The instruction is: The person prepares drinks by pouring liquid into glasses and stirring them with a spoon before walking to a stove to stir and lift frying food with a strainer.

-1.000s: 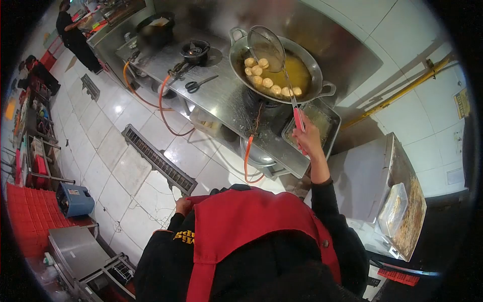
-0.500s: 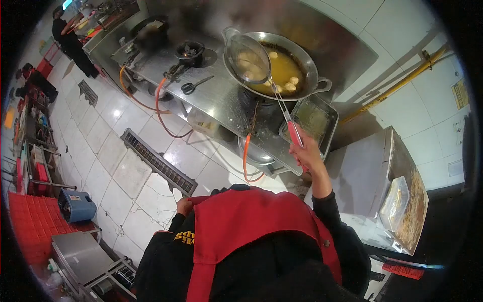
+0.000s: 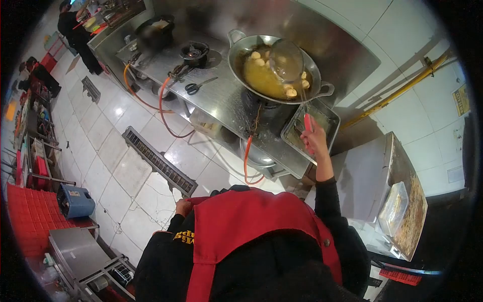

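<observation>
My right hand (image 3: 315, 138) is closed round the red handle of a wire-mesh skimmer (image 3: 287, 61). Its round mesh head is over the right half of a large two-handled wok (image 3: 243, 83), overlapping the yellow oil in this view. Several pale round balls of food (image 3: 291, 92) float in the oil, some beside the mesh and some at the far left. Below my right hand lies a rectangular metal tray (image 3: 329, 126). My left hand (image 3: 183, 206) is down by my waist at the edge of the red apron (image 3: 251, 221), fingers curled and partly hidden.
Left of the wok, black-handled scissors (image 3: 192, 89) lie on the steel counter (image 3: 221, 100), near a burner (image 3: 194, 52) and a dark pot (image 3: 155, 32). Orange gas hoses (image 3: 247, 156) hang in front. A white cabinet (image 3: 352, 176) stands right. Two people work far left.
The skimmer head has swung from the wok's left side to its right side. My right hand has shifted slightly right and up. My left hand stays put.
</observation>
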### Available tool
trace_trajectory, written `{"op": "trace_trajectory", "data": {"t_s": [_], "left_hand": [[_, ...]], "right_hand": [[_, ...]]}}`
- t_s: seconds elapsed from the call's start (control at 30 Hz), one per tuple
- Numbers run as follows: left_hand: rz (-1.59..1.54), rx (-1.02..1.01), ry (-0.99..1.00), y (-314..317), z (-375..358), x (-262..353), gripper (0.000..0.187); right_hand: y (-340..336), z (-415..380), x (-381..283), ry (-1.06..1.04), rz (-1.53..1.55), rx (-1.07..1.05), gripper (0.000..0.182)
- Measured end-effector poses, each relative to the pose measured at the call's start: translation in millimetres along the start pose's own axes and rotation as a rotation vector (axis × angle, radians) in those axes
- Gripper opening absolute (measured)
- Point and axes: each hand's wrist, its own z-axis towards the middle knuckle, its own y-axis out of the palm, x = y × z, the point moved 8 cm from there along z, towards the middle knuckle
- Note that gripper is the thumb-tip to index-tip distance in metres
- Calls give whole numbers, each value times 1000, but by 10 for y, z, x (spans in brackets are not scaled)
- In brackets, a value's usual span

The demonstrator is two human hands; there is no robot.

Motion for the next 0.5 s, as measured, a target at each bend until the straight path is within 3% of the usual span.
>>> {"op": "trace_trajectory", "data": {"t_s": [0.07,0.13,0.17,0.23,0.37,0.5], "left_hand": [[70,64,73,112,90,-76,29],[428,2,340,-40,-134,262,28],[427,2,337,-191,-244,390,28],[97,-11,-69,-501,-398,326,25],[52,-62,-34,-419,-384,248,24],[-221,-16,-223,-317,-374,8,26]], "right_hand": [[-79,41,-49,-16,-15,27,65],[-188,71,-152,-115,-118,117,65],[-182,67,-184,-116,-118,114,65],[-261,31,-282,-138,-294,248,58],[-293,197,-143,-107,-307,304,51],[-93,376,48,49,41,179,38]]}}
